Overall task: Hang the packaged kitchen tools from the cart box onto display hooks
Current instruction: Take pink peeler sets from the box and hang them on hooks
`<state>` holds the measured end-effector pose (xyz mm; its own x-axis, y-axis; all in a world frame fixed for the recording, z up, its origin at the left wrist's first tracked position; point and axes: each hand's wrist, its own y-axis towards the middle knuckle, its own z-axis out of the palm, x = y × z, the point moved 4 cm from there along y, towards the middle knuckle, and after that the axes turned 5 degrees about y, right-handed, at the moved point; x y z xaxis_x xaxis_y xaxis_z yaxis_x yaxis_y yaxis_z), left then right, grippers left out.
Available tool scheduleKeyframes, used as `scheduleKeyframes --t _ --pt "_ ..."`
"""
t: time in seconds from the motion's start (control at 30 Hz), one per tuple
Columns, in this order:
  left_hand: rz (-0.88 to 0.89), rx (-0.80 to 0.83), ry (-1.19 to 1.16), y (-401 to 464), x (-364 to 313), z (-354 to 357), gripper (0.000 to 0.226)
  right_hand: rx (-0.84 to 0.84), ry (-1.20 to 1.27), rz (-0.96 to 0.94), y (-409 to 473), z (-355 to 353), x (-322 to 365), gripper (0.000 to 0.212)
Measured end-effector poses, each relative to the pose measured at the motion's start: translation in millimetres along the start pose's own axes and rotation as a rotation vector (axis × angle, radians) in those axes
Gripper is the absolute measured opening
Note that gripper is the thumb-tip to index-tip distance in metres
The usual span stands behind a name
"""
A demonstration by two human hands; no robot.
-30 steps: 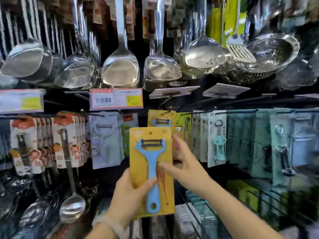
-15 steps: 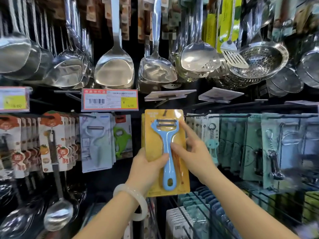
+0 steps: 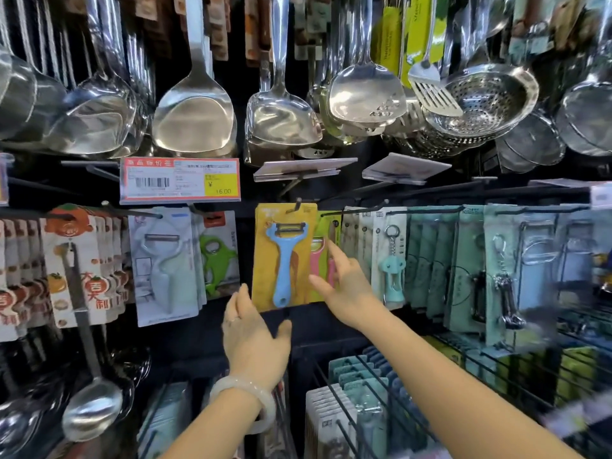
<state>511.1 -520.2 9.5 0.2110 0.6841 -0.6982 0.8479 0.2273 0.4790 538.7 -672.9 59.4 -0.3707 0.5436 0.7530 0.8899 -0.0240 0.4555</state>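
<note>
both hands hover open below flat yellow peeler card.

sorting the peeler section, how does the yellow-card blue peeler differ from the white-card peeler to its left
The blue peeler sits on a yellow card, its handle hanging straight; the white peeler is pale on a white card and angled. The blue one hangs directly above the left hand; the white one hangs further left. Both are Y-shaped peelers hanging on hooks.
</note>
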Motion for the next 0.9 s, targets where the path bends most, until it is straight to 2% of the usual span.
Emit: scheduleKeyframes --t 0.07,0.2,0.33,0.5,0.7,0.9 --pt "0.174 -0.015 0.123 -14 -19 3 0.085 -0.010 -0.067 -0.031 -15 -10 -6 0.070" --pt "0.451 0.194 0.308 -40 -58 40 0.084 -0.052 -0.316 -0.121 -51 -35 -19 0.067" --pt "0.616 0.351 0.427 -75 -98 91 0.084 -0.070 -0.710 -0.063 -88 -75 -59 0.064" --pt "0.764 0.607 0.382 -135 -158 161 0.074 -0.014 -0.894 0.219 -157 -158 -128 0.058" --pt "0.948 0.786 0.345 -230 -241 243 0.076 -0.008 -0.961 0.510 -253 -270 -190 0.059" --pt "1.095 0.928 0.289 -346 -329 318 0.075 -0.095 -1.010 0.725 -354 -387 -236 0.060"
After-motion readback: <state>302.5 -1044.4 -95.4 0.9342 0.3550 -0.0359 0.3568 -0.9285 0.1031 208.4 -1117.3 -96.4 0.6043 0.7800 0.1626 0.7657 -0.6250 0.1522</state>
